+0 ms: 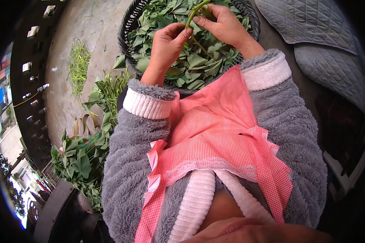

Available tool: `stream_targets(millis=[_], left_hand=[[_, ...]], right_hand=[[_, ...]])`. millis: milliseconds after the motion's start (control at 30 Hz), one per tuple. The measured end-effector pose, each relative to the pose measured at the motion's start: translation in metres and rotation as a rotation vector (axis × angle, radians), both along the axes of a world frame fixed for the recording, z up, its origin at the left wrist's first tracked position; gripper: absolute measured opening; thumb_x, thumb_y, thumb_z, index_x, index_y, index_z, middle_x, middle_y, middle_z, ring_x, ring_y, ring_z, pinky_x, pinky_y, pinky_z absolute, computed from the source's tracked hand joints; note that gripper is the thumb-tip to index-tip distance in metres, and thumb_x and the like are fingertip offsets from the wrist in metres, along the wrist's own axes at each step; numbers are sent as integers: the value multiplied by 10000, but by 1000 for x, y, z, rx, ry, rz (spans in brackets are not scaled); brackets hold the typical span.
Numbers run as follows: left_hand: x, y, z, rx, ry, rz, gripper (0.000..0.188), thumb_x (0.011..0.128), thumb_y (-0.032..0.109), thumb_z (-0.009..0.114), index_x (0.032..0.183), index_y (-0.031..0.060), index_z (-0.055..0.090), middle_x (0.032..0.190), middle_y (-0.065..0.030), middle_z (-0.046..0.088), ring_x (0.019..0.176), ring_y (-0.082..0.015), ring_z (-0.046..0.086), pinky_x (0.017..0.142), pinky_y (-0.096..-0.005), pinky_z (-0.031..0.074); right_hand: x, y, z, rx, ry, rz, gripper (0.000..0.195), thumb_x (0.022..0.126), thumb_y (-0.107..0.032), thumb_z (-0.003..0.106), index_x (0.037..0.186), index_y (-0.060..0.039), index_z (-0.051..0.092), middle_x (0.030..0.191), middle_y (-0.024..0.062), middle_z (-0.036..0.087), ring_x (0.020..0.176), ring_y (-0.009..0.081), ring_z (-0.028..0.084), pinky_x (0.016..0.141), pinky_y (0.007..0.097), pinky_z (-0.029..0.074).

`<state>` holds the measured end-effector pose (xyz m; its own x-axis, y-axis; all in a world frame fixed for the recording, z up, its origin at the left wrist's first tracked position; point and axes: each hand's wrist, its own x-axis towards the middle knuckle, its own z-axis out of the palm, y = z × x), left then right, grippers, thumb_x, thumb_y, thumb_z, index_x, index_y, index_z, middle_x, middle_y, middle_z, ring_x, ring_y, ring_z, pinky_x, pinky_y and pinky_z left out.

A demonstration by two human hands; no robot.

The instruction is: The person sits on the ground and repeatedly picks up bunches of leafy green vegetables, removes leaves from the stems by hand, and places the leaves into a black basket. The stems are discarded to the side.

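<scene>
A green leaf stalk [193,13] is held between my two hands, above a round dark woven basket [123,36] heaped with green leaves [197,62]. My left hand [171,44] pinches the stalk's lower end between thumb and fingertips. Higher up and to the right, my right hand [223,24] has its thumb and fingers closed on the stalk's upper part; part of what lies in its fingers is hidden. A thin brownish stem hangs just below the hands, over the leaves.
Left of the basket, a pile of thin green stalks [79,66] lies on the concrete floor [60,51]. Leafy stems [82,164] are heaped beside my left arm, near a tan strap [86,123]. Grey quilted fabric [310,21] lies at the upper right.
</scene>
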<state>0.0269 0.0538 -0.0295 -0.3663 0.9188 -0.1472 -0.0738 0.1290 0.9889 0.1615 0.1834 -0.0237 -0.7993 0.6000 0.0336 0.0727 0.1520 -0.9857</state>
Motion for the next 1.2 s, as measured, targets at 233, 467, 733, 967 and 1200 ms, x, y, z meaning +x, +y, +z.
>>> stream_targets(millis=[233, 467, 733, 967, 1200], left_hand=[[-19, -24, 28, -228, -509, -418, 250, 950, 205, 497, 1031, -9, 599, 570, 84, 346, 438, -22, 256, 402, -193, 191], [-16, -17, 15, 3, -534, -217, 342, 930, 165, 530, 1218, -17, 495, 803, -25, 557, 657, -82, 485, 561, -200, 398], [-9, -9, 4, 49, -351, -130, 459, 906, 126, 558, 1306, -19, 386, 837, -37, 608, 644, -85, 528, 558, -198, 432], [-8, -7, 3, 14, -221, -153, 442, 897, 124, 574, 1284, -32, 427, 879, -51, 632, 703, -97, 570, 611, -210, 462], [-14, -8, 7, -33, -43, -138, 389, 898, 146, 585, 1244, -7, 497, 917, -53, 648, 820, -115, 613, 731, -241, 496]], right_hand=[[27, 36, 21, 761, -272, -458, 95, 831, -132, 626, 853, -48, 666, 673, 36, 638, 614, 87, 576, 561, 256, 466], [14, 14, 16, -21, -200, -29, 187, 889, -204, 591, 917, -34, 664, 643, -37, 578, 584, 35, 507, 516, 202, 394], [-6, -21, -7, 36, -237, 255, 301, 915, -285, 573, 995, 5, 589, 803, 5, 619, 750, 74, 533, 686, 250, 451], [-4, -12, -16, 36, -196, 171, 273, 864, -310, 628, 878, -37, 650, 683, 64, 621, 630, 128, 560, 590, 287, 450], [-9, -22, -10, -20, 15, 83, 251, 874, -245, 613, 909, 2, 637, 701, 63, 636, 631, 104, 562, 596, 294, 465]])
